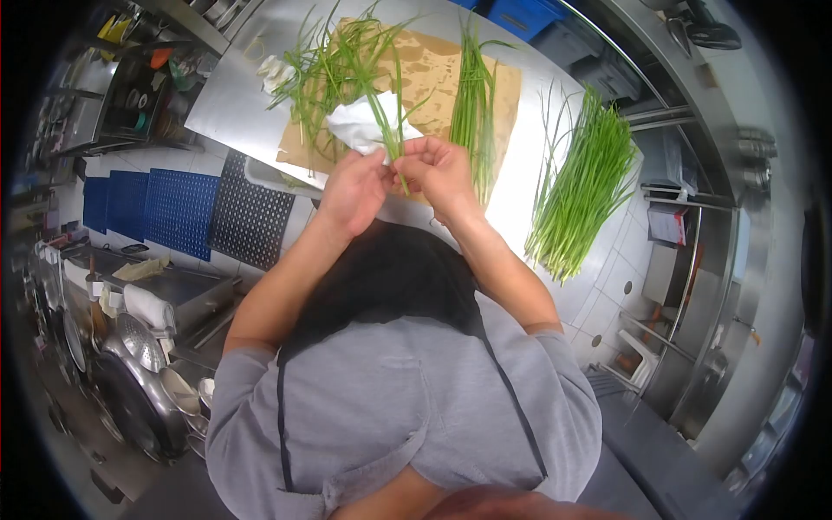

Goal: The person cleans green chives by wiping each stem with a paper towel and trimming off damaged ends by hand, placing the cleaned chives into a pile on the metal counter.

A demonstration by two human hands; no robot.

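Note:
My left hand is closed, fingers pinched around the lower part of a few long green chives. My right hand pinches the same stalks close beside it, near their bottom ends. A crumpled white cloth or paper towel is just beyond my left hand; whether that hand also grips it I cannot tell. Loose, tangled chives spread over the brown cardboard sheet at the left. A straighter row of chives lies on its right side. Farther right is a large, thick bunch of chives.
A steel table bears the cardboard, which has dark wet spots. Another crumpled white piece lies at its far left. Blue bins stand beyond the table. Pans and ladles hang at my left, and a steel rack is on the right.

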